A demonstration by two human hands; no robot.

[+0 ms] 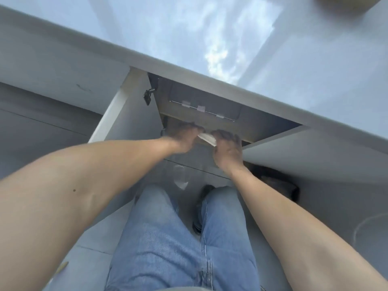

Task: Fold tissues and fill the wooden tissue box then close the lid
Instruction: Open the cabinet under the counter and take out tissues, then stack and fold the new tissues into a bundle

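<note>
Jeans-clad lap nearest | both hands under desk edge | left hand and right hand each pinch an end of white tissue — long axis runs hand to hand | wooden box, lid — not visible

The shiny white table top fills the upper part of the view and looks bare, with bright light shining on it. Under its edge sits a shelf of pale wood. Below is the smooth grey floor.
</note>
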